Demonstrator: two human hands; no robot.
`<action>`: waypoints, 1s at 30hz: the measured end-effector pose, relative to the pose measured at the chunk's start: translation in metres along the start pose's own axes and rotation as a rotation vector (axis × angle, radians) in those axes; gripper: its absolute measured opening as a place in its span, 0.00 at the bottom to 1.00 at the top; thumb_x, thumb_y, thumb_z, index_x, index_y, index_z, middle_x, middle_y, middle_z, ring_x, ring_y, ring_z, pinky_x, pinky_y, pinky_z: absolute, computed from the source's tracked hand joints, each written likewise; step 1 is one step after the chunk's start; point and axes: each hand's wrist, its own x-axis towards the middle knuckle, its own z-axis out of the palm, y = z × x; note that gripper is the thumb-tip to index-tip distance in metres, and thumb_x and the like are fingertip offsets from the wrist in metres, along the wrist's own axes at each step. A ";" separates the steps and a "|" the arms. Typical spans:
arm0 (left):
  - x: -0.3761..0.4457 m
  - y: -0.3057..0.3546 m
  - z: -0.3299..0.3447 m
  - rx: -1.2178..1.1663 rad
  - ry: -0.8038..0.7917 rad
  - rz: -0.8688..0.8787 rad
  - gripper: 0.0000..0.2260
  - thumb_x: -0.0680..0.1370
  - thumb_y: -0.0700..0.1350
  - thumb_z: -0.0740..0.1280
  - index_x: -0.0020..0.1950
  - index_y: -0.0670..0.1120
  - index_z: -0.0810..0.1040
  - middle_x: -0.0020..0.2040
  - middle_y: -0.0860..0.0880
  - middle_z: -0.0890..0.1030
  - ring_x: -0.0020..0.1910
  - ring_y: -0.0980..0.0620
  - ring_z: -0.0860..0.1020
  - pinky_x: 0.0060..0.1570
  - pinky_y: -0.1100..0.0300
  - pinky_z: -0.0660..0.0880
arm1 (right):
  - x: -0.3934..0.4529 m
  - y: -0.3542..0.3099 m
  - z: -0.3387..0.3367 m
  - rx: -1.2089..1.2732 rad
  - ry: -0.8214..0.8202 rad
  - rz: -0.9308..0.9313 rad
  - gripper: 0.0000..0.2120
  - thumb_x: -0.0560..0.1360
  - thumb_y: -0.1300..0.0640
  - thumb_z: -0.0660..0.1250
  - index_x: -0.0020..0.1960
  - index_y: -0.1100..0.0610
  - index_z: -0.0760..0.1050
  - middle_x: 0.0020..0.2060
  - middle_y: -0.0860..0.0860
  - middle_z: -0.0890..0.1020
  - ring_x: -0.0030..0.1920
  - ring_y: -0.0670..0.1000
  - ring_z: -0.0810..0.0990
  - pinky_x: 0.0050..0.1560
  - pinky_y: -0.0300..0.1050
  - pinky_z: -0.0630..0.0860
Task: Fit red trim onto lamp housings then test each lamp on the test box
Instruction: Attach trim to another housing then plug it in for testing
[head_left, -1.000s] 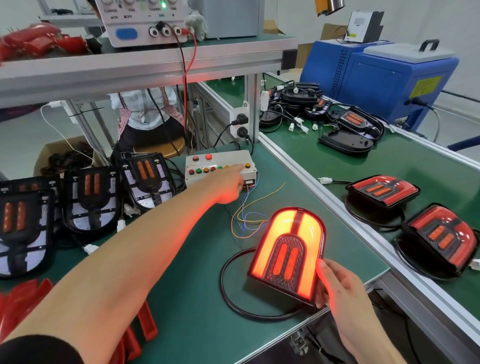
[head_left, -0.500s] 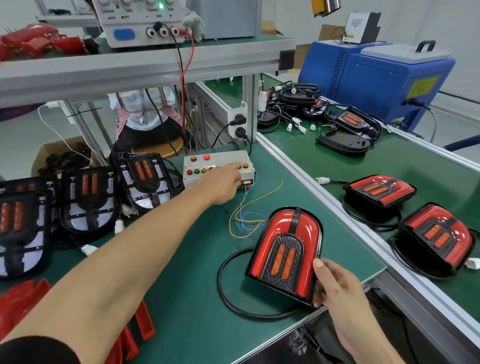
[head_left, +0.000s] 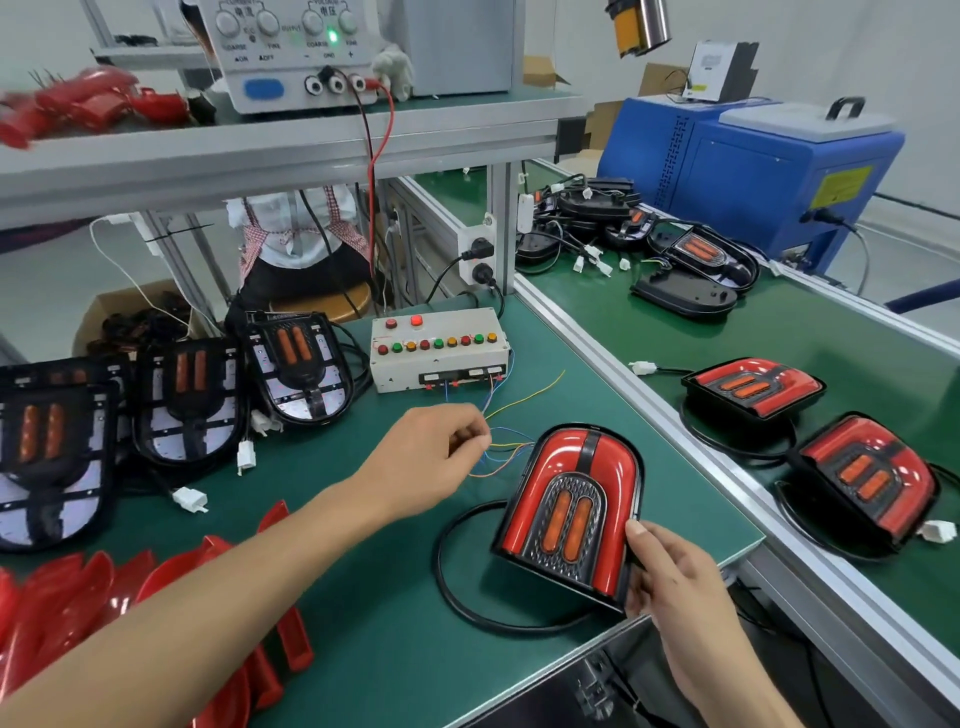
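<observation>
The red lamp (head_left: 569, 512) sits tilted near the front right corner of the green worktop (head_left: 363, 597). The right hand (head_left: 670, 582) grips its lower right edge. The left hand (head_left: 431, 457) pinches thin wires (head_left: 511, 447) just in front of the test box (head_left: 439, 348), which sits near the back edge.

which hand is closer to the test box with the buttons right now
Left. The left hand hovers just in front of the test box; the right hand holds the lamp nearer the table edge.

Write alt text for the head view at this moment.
A right hand holds an unlit red lamp upright on a green bench, while the left hand pinches thin coloured wires leading to the test box.
</observation>
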 end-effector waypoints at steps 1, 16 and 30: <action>-0.001 0.001 -0.003 0.013 0.012 0.000 0.05 0.80 0.44 0.68 0.45 0.51 0.81 0.38 0.58 0.80 0.39 0.58 0.77 0.41 0.65 0.72 | -0.002 -0.001 0.000 -0.010 -0.012 0.004 0.14 0.82 0.49 0.64 0.47 0.53 0.85 0.34 0.62 0.80 0.28 0.50 0.72 0.29 0.41 0.71; 0.051 0.023 0.011 0.256 -0.439 0.062 0.10 0.82 0.47 0.67 0.61 0.49 0.83 0.59 0.54 0.84 0.60 0.55 0.79 0.66 0.55 0.72 | -0.015 -0.019 0.040 -0.413 -0.314 0.060 0.25 0.74 0.37 0.63 0.47 0.61 0.79 0.28 0.51 0.75 0.28 0.50 0.70 0.32 0.44 0.67; 0.070 0.050 0.041 0.485 -0.751 0.233 0.08 0.78 0.50 0.72 0.54 0.49 0.83 0.42 0.53 0.79 0.44 0.48 0.75 0.41 0.56 0.69 | 0.008 -0.016 0.020 -0.635 -0.022 -0.156 0.16 0.74 0.32 0.63 0.45 0.44 0.79 0.29 0.42 0.78 0.29 0.42 0.73 0.35 0.42 0.71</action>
